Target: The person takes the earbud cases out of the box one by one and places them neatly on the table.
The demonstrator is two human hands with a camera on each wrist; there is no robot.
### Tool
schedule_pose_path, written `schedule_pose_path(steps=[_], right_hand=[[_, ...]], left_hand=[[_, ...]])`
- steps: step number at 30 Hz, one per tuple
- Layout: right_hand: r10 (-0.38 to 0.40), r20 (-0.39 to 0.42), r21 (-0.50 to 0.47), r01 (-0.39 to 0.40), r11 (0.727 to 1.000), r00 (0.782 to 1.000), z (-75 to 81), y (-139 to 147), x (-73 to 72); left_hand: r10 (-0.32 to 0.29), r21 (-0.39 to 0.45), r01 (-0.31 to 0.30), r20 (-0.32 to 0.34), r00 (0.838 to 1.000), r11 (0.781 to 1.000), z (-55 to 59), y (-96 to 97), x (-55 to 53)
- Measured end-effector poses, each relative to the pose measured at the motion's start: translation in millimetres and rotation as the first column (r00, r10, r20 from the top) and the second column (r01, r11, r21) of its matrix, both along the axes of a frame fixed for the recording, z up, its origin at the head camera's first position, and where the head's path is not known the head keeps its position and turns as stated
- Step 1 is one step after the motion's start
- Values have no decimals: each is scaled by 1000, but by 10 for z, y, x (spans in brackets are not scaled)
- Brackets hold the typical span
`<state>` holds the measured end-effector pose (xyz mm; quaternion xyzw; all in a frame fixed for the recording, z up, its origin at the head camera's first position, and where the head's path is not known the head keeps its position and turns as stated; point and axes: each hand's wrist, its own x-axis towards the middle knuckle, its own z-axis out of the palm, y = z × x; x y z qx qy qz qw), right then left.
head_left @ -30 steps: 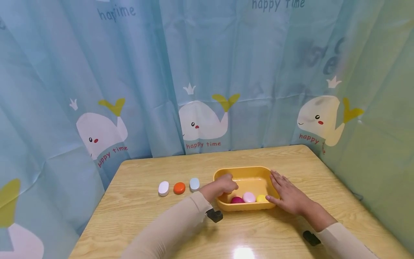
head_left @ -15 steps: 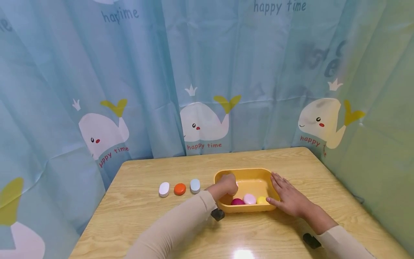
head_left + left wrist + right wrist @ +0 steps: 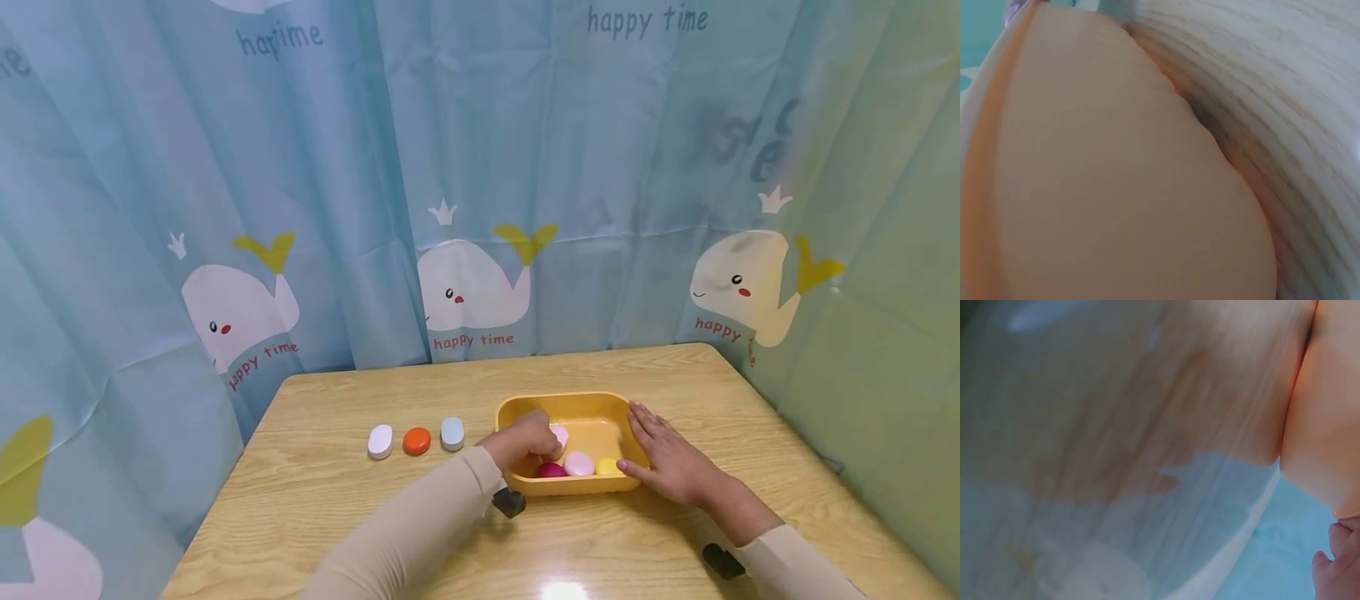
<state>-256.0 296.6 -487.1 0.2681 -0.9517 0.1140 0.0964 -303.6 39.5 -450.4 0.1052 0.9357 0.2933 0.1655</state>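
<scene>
A shallow yellow tub [image 3: 525, 486] stands on the table. My left hand [image 3: 534, 433] reaches over its left rim, fingers curled at a light pink rounded piece [image 3: 559, 437] that shows past the knuckles; part of that piece is hidden. Along the tub's near wall sit a dark magenta piece [image 3: 551, 471], a pale pink piece [image 3: 578, 463] and a yellow piece [image 3: 606, 467]. My right hand [image 3: 670, 458] lies with straight fingers against the tub's right end, thumb over the near right corner.
Left of the tub, a white oval piece [image 3: 380, 442], an orange round piece [image 3: 417, 441] and a light blue oval piece [image 3: 452, 433] sit in a row on the wooden table [image 3: 337, 400]. A blue curtain [image 3: 360, 208] with whales hangs behind.
The left hand has shifted slightly right inside the tub, and the light pink piece now shows beside its fingers. My right hand stays at the tub's right end.
</scene>
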Motion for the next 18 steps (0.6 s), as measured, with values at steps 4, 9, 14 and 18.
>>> schedule_pose_path(steps=[4, 9, 14, 18], right_hand=[[-2, 3, 2, 2, 1000, 1000, -5, -2, 7], [-6, 1, 12, 6, 1000, 1000, -1, -2, 5], [-4, 0, 5, 4, 1000, 1000, 3, -1, 5], [-8, 4, 4, 8, 1000, 1000, -2, -1, 5]], left_hand=[[29, 55, -29, 5, 1000, 998, -52, 28, -11], [2, -14, -3, -90, 996, 1000, -77, 77, -10], [45, 53, -42, -57, 997, 998, -83, 101, 11], [69, 156, -67, -8, 998, 985, -102, 100, 17]])
